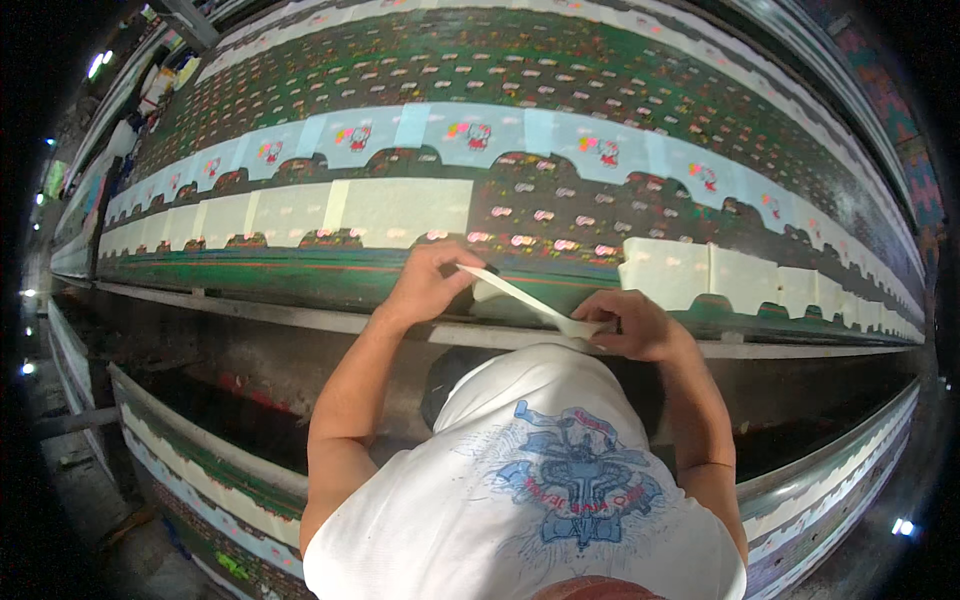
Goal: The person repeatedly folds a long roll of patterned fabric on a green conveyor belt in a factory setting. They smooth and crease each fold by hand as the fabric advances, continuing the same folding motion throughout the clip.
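Observation:
A cream fabric piece [525,294] is stretched between my two hands over the table's near edge, seen nearly edge-on. My left hand [431,281] pinches its upper left end between thumb and fingers. The lower right end is gripped by my right hand [634,324]. Beyond my left hand, a row of cream cut fabric panels [405,206] lies flat on the long printing table [337,279]. To the right lie stacked cream panels [667,274] with notched lower edges. Farther back runs a row of light blue panels [450,135] printed with a cartoon cat and balloons.
Small repeated prints and paint specks mark the dark green tabletop [540,199]. A raised rail [262,307] borders its near side. Behind me stand further long tables with fabric rows [225,480]. Assorted items [157,82] lie at the far left, beside a metal post [191,22].

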Tool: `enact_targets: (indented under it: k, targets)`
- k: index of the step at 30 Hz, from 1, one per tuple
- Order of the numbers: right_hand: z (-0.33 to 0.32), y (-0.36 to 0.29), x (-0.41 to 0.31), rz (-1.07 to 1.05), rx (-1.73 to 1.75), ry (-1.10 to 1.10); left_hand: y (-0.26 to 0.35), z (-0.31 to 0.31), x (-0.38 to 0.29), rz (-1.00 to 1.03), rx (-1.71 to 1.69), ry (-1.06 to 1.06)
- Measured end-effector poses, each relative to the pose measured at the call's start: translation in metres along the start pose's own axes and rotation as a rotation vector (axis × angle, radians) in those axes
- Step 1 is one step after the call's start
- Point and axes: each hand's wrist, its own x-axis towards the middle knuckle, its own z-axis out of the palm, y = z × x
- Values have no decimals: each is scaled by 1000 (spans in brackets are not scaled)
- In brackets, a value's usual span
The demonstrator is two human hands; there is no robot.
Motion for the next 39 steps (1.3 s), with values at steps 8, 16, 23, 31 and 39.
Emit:
enact_targets:
  k: [8,16,23,31,39]
  targets:
    - [8,65,23,63,-1,333,-18,-5,-19,-257,-247,307]
    - [-16,129,129,307,61,762,-98,-19,89,79,403,531]
    - [-12,144,136,278,68,866,-113,-19,105,99,391,583]
    - [-15,137,138,386,94,869,-107,-14,107,88,452,628]
    - [-13,134,141,407,185,913,-94,-5,104,92,607,574]
